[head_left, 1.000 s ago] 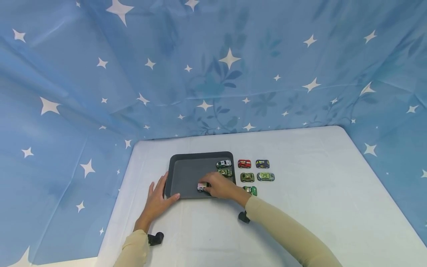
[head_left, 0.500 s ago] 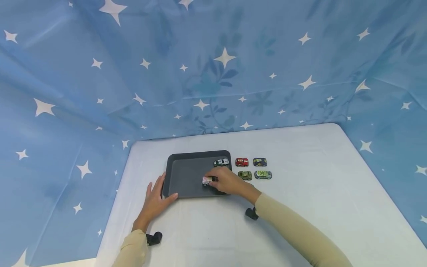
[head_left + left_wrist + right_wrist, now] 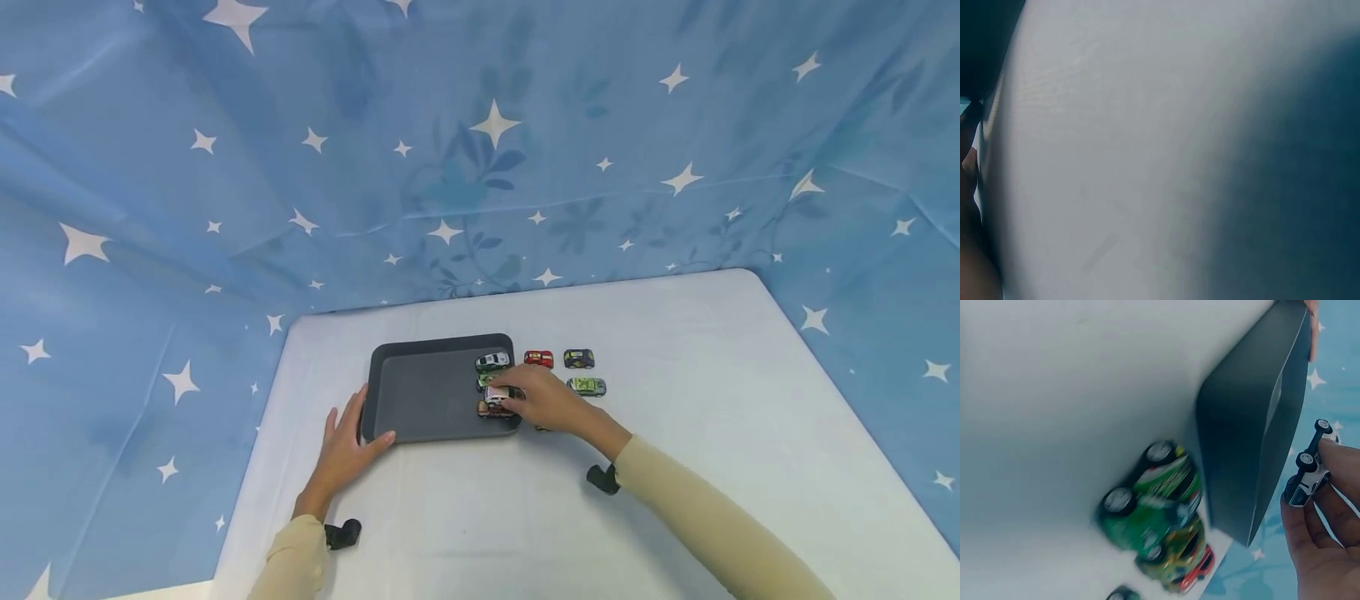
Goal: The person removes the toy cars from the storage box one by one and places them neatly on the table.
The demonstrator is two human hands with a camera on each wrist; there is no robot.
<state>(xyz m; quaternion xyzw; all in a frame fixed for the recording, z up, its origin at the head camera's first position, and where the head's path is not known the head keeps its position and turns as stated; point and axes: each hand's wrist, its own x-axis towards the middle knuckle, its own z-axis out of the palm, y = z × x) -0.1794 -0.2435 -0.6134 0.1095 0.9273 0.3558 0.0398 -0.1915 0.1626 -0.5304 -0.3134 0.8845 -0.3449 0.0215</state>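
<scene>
at frame centre, my right hand [image 3: 546, 400] pinched the white car [image 3: 496, 395]; slippage risked striking the orange-brown car [image 3: 489, 412]. left hand [image 3: 343, 454]: spread.

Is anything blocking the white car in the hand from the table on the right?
Yes: the tray's right wall stands between, with a green car just outside it. The right hand seems to hold the white car higher, so it may clear both.
</scene>
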